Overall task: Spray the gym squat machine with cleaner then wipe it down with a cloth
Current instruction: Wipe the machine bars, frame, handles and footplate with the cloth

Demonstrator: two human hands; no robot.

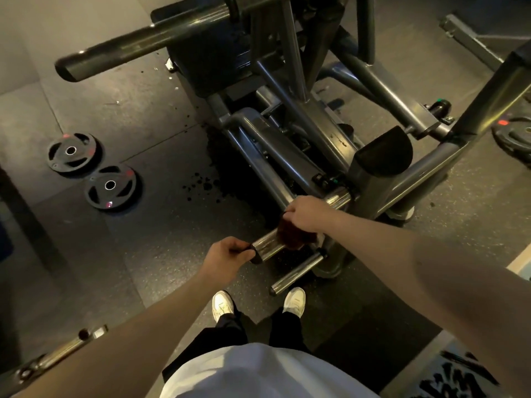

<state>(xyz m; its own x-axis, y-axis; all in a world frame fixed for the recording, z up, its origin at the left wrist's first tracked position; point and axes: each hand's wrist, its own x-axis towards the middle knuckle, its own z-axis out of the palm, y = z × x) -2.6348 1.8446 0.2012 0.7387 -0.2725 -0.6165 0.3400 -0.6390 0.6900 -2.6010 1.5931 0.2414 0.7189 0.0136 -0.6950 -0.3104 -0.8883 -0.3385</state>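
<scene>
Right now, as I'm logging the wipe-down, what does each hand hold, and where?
The right hand grips a dark reddish-brown cloth by its bunched top, against the shiny chrome peg; the left hand holds that peg's black end.

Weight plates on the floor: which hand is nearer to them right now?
Left. The left hand grips the free end of the chrome bar, on the side facing the weight plates; the right hand holds the dark cloth on the bar farther along, away from them.
</scene>
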